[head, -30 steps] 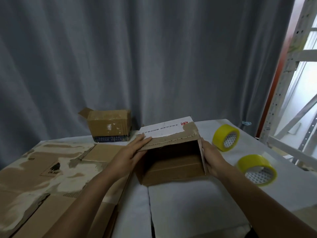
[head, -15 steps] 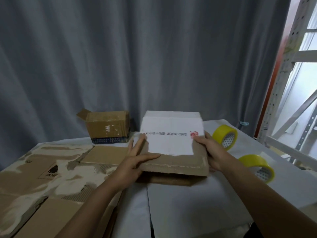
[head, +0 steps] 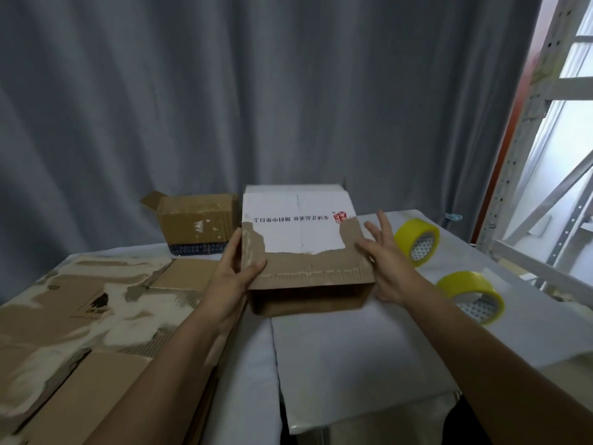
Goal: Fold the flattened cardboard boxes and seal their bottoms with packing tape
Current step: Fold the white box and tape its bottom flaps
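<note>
White sheet (head: pixel 337 354) covers the near table (head: pixel 545 319) edge, centre-right. Flattened cardboard boxes (head: pixel 64 332) lie stacked at near left, torn brown and pale surface, one with a dark logo. Both forearms reach forward from the bottom. Left hand (head: pixel 232 277) grips the left edge of the box (head: pixel 305 252) being folded: thumb curled over the top flap, fingers up along the left side. Right hand (head: pixel 385 261) is at the box's right side, fingers spread and fairly straight, holding nothing; the lower palm looks close to the box's right corner, contact cannot be told. Box sits mid-table on the white sheet, top flap folded down and slanting toward the camera, with a torn white label bearing upside-down print and a red stamp; a dark gap shows under the flap's near edge. Right of the right hand, yellow tape roll (head: pixel 471 297) lies near; second yellow tape roll (head: pixel 417 242) stands on edge farther back. Behind left, a small brown box (head: pixel 195 223) with one flap open. Grey curtain (head: pixel 256 91) behind all; metal shelving frame (head: pixel 529 139) at far right.
</note>
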